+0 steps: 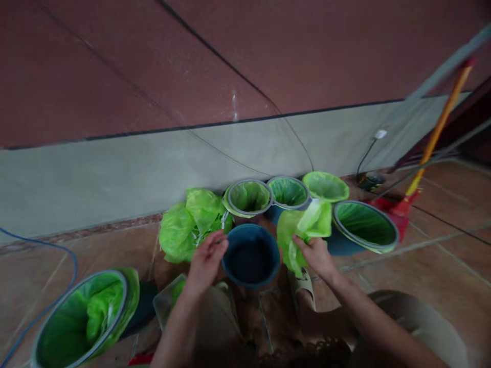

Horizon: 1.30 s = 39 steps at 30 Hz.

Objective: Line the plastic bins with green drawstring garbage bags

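A: Where do the hands sit?

B: Low in the middle of the frame. The right hand (pixel 316 255) has its grip closed on a crumpled green bag (pixel 305 227), just right of the blue bin (pixel 251 260), which stands bare on the floor (pixel 441 245). The left hand (pixel 205 260) lies at the bin's left rim with its fingers curled. The blur hides whether that grip actually pinches the rim.

A: How would you handle it well?

B: I'd judge the bin needs a firm hold at the rim so it can't tip or slide on the tiles. The bag is bunched up, so its mouth should be found and spread before it meets the rim. Thin film like this tears if it is tugged from one corner.

A: Anything nearby that could get in the way?

B: A loose heap of green bags (pixel 187 222) lies just behind the left hand. Lined bins (pixel 249 197) crowd the upper middle along the wall, with another (pixel 82 317) at lower left. A red broom (pixel 399 207) leans at the right.

A: Any brands or labels?

B: None that I can read. The bins and bags show no print, and everything is soft with blur.
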Each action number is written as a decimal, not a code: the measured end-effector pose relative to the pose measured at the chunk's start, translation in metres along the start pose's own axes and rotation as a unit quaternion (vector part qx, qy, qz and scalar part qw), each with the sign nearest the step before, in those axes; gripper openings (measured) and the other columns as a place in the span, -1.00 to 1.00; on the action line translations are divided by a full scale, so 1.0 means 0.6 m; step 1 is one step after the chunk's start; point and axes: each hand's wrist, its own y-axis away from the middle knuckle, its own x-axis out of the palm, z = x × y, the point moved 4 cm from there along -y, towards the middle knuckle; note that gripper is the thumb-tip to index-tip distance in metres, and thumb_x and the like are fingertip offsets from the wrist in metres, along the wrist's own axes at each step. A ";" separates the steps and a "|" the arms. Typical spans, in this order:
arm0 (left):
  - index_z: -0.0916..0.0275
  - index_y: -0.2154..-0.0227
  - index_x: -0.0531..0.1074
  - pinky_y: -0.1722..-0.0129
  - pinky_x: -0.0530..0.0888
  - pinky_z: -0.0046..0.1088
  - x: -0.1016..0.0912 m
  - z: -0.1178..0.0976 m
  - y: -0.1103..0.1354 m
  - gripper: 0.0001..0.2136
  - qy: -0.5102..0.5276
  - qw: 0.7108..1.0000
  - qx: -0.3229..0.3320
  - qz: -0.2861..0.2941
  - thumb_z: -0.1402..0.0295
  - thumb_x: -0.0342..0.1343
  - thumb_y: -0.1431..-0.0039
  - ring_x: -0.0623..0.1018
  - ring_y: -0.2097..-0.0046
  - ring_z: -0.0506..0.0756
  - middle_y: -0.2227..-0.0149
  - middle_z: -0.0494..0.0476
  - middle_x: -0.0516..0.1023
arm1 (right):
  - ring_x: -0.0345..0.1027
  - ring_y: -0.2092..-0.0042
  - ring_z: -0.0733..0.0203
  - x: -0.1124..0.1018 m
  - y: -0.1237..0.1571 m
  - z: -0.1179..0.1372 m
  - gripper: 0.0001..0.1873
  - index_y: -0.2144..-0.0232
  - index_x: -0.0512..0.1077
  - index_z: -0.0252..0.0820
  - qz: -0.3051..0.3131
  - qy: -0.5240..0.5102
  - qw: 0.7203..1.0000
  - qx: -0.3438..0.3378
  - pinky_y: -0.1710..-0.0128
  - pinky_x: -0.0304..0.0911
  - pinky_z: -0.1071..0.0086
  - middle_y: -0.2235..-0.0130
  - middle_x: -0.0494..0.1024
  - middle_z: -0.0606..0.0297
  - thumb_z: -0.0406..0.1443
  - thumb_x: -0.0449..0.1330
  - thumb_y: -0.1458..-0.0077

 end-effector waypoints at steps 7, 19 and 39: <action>0.20 0.07 0.50 0.14 0.49 -0.38 0.255 -0.077 0.046 -0.67 -0.019 0.985 0.128 0.114 0.30 0.22 -0.07 0.58 0.16 0.10 0.15 0.15 0.62 | 0.35 0.51 0.20 -0.002 0.075 0.084 -0.62 0.67 0.37 -0.20 0.071 0.050 0.987 -0.135 0.46 0.21 0.36 0.58 0.49 0.19 -0.13 0.10 -0.08; 0.26 0.35 0.56 0.43 0.32 -0.49 0.155 -0.075 0.014 -0.80 -0.169 0.964 0.150 -0.138 0.44 0.07 0.04 0.44 0.48 0.02 0.52 -0.01 0.50 | 0.49 0.11 0.14 -0.203 0.027 0.027 -0.52 0.17 0.53 -0.21 -0.023 0.041 0.982 -0.184 0.03 0.33 0.34 0.14 0.62 0.23 -0.48 0.02 0.16; 0.16 0.59 0.16 0.42 0.22 -0.50 0.215 -0.130 0.065 -0.81 -0.316 0.879 0.303 -0.192 0.53 0.05 0.05 0.28 0.51 -0.01 0.58 -0.10 0.21 | 0.33 -0.04 0.05 -0.119 0.111 0.194 -0.63 0.01 0.44 -0.13 -0.008 0.255 0.897 -0.362 -0.06 0.22 0.20 -0.04 0.46 0.16 -0.29 0.20 -0.09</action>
